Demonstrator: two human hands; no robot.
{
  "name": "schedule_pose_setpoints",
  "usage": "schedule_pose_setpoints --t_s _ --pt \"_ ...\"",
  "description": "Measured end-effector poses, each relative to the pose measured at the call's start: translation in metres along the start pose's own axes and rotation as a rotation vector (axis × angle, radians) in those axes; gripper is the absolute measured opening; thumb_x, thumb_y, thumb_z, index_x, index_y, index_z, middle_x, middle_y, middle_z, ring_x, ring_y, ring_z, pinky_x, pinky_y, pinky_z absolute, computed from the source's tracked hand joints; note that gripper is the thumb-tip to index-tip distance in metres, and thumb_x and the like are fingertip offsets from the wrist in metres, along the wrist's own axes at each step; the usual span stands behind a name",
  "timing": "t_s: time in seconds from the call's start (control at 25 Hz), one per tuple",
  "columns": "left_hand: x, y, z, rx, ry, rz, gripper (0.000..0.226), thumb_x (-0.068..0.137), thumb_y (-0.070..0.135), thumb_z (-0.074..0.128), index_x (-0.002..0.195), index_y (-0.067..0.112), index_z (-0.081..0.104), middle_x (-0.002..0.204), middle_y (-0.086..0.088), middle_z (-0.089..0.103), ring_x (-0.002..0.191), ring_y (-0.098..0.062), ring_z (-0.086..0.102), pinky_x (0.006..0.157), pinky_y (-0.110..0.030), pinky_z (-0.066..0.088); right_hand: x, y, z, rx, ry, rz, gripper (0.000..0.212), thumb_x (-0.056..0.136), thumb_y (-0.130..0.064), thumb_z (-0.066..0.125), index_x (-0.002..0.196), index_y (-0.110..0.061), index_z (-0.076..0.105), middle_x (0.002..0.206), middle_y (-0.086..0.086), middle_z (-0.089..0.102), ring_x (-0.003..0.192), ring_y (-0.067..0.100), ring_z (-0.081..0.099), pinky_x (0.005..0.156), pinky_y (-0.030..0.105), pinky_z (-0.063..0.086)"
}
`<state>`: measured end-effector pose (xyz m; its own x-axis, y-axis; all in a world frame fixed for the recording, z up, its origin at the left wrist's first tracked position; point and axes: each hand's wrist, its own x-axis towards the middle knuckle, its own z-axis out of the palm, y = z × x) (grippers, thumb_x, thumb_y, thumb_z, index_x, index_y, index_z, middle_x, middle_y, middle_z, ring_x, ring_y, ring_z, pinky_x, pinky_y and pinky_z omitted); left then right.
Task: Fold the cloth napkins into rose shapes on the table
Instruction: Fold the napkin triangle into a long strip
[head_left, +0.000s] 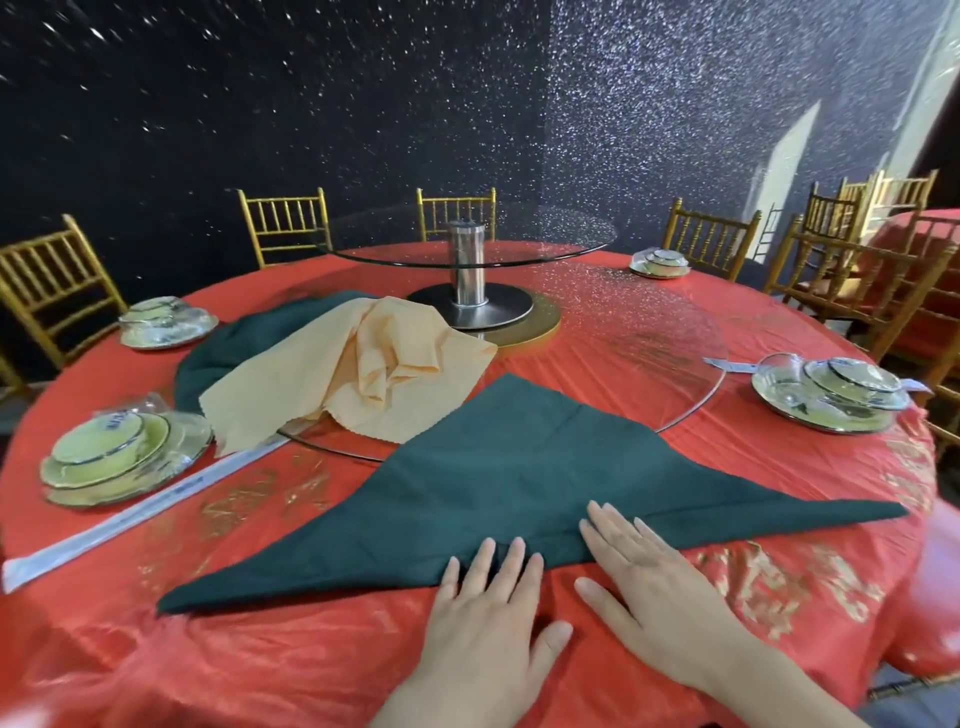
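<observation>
A dark green napkin (519, 483) lies flat on the red tablecloth, folded into a triangle with its long edge toward me and its tip pointing at the table's middle. My left hand (488, 618) rests flat near the long edge, with its straight fingertips on the cloth. My right hand (649, 582) lies flat beside it, its straight fingers spread over the edge of the napkin. A crumpled peach napkin (363, 379) sits behind, on top of another dark green napkin (218, 353).
A glass lazy Susan (675, 332) on a steel post (467, 265) fills the middle of the round table (208, 660). Wrapped place settings (119, 457) (831, 395) (166, 322) (660, 262) ring it. A long wrapped strip (140, 509) lies at left. Gold chairs (47, 291) surround the table.
</observation>
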<state>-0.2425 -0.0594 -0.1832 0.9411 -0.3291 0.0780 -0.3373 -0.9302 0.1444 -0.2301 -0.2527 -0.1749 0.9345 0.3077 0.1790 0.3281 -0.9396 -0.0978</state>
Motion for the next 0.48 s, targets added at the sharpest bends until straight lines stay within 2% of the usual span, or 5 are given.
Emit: schedule_pose_setpoints --t_s 0.12,0.24,0.32,0.4,0.48 --pt "0.0 -0.001 -0.006 -0.033 -0.054 0.026 0.061 0.092 0.059 0.019 0.103 0.031 0.073 0.112 0.014 0.068 0.101 -0.01 0.067 0.074 -0.034 0.057 0.006 -0.021 0.005 0.04 -0.007 -0.09 0.062 0.101 -0.046 0.013 0.127 -0.013 0.058 0.136 0.002 0.052 0.129 0.012 0.045 0.105 0.024 0.025" --pt "-0.002 -0.006 -0.009 -0.013 -0.082 0.052 0.058 0.074 0.062 0.036 0.103 0.029 0.074 0.113 0.014 0.068 0.103 -0.007 0.065 0.077 -0.029 0.056 0.008 -0.028 0.005 0.071 -0.08 -0.068 0.062 0.101 -0.044 0.01 0.127 -0.015 0.057 0.134 0.0 0.055 0.128 0.008 0.044 0.11 0.015 0.015" --pt "-0.005 -0.013 -0.009 0.019 -0.081 0.066 0.059 0.073 0.061 0.035 0.106 0.029 0.072 0.116 0.011 0.067 0.107 -0.005 0.063 0.08 -0.027 0.055 0.009 -0.028 0.006 0.098 -0.114 -0.097 0.071 0.094 -0.058 -0.003 0.14 -0.026 0.04 0.147 -0.001 0.035 0.138 0.009 0.029 0.111 0.011 -0.001" --pt "-0.011 -0.02 -0.007 0.038 -0.09 0.075 0.06 0.081 0.06 0.033 0.113 0.026 0.07 0.12 0.007 0.066 0.111 -0.005 0.06 0.088 -0.028 0.053 0.009 -0.024 0.009 0.128 -0.111 -0.141 0.083 0.073 -0.071 -0.022 0.144 -0.044 0.012 0.151 -0.008 -0.001 0.142 0.005 -0.003 0.11 0.014 -0.015" --pt "-0.018 -0.028 -0.005 0.072 -0.132 0.063 0.064 0.094 0.058 0.019 0.117 0.023 0.068 0.124 0.004 0.064 0.115 -0.007 0.058 0.098 -0.035 0.04 0.009 -0.024 0.01 0.108 -0.122 -0.163 0.085 0.067 -0.074 -0.026 0.141 -0.05 0.008 0.15 -0.007 -0.007 0.14 0.007 -0.012 0.11 0.024 -0.018"
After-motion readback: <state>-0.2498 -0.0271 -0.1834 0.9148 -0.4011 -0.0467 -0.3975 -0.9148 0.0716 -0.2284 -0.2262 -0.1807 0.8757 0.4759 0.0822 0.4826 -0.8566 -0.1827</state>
